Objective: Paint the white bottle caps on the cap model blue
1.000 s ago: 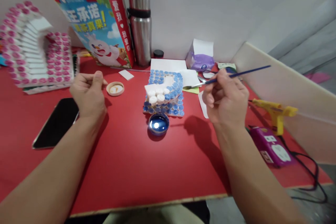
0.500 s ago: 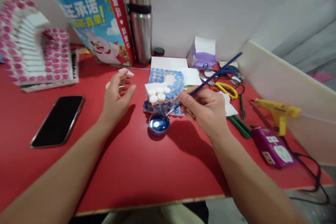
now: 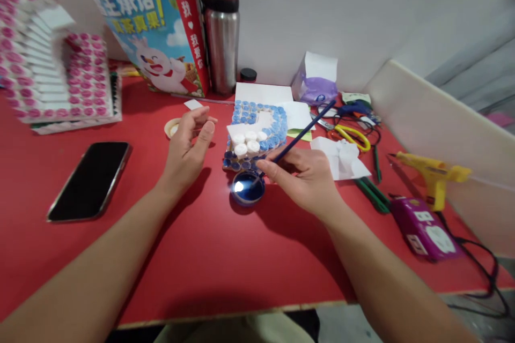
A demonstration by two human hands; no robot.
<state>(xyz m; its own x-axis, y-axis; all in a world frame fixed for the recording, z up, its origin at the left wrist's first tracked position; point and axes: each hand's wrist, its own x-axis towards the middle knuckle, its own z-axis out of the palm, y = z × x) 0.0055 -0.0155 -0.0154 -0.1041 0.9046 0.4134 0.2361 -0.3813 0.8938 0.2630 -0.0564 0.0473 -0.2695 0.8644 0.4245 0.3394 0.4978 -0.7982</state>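
Observation:
My right hand (image 3: 301, 177) pinches a thin blue paintbrush (image 3: 302, 133), its tip down in a small round dish of dark blue paint (image 3: 248, 188). Light glints off the paint. My left hand (image 3: 191, 144) hovers left of the dish with fingers loosely curled and apart, holding nothing. Just behind the dish stands a small craft model (image 3: 278, 123) covered in rolled paper discs, light blue above, dark blue along its base, with several white ones at the front. Part of its base is hidden by my right hand.
A black phone (image 3: 90, 182) lies at left, before a pink-and-white craft model (image 3: 86, 80). A steel thermos (image 3: 222, 37) and a printed box (image 3: 148, 27) stand behind. At right are crumpled paper (image 3: 341, 156), yellow scissors (image 3: 353, 136), a yellow glue gun (image 3: 434, 171) and a purple pack (image 3: 424, 228).
The brush has tilted lower and its tip has moved into the paint, my right hand shifting nearer the dish. My left hand stays open in nearly the same place. The view has shifted slightly.

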